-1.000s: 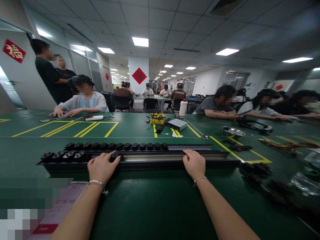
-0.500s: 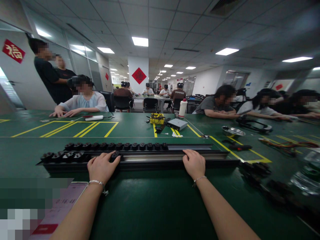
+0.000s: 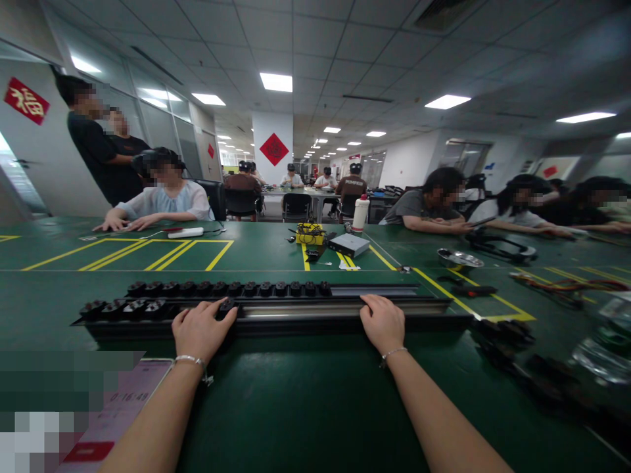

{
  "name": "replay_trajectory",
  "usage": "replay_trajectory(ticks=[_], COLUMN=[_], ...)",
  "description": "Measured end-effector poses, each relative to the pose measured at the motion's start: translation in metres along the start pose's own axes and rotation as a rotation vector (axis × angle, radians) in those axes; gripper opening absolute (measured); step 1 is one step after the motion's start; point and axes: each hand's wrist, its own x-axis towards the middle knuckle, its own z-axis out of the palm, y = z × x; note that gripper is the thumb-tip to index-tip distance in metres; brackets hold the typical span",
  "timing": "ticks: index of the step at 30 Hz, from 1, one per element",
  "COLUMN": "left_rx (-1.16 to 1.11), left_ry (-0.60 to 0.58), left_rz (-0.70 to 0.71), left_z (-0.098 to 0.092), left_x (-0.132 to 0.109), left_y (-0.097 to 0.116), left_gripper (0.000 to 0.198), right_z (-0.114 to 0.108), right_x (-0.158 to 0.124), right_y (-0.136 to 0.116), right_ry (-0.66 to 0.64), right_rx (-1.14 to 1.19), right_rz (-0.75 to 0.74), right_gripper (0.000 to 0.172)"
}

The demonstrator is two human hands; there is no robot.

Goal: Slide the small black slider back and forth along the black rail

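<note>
A long black power track rail lies across the table in front of me, with a silvery slot along its top. My left hand is closed round a black track socket seated in the rail, thumb at its right side. Left of that hand, several more sockets sit in the same rail. My right hand grips the rail right of its middle, fingers bent over the top edge. Directly behind runs a second rail, carrying a row of similar sockets over its left and middle length.
Loose black pieces and a clear plastic bottle are at right. A phone with a timer lies lower left. Farther back are a metal bowl, a silver box and a white bottle. People sit across the table.
Both my hands and the rails stay where they were. The timer has gone forward one second. Across the table at left, a person's hand has shifted slightly left.
</note>
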Motion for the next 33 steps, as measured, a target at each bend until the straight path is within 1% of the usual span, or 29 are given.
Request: replay_trajectory(ticks=[18, 33], left_rx=[0.017, -0.016], left_ry=[0.018, 0.011], left_rz=[0.009, 0.017], left_z=[0.0026, 0.0019], left_x=[0.0000, 0.0001], left_y=[-0.0013, -0.0012], left_gripper=[0.042, 0.045], right_z=[-0.0011, -0.0005], right_x=[0.0001, 0.0003], right_y=[-0.0010, -0.0001], right_ry=[0.000, -0.019], right_rx=[-0.009, -0.008], right_rz=[-0.006, 0.011], right_gripper=[0.034, 0.035])
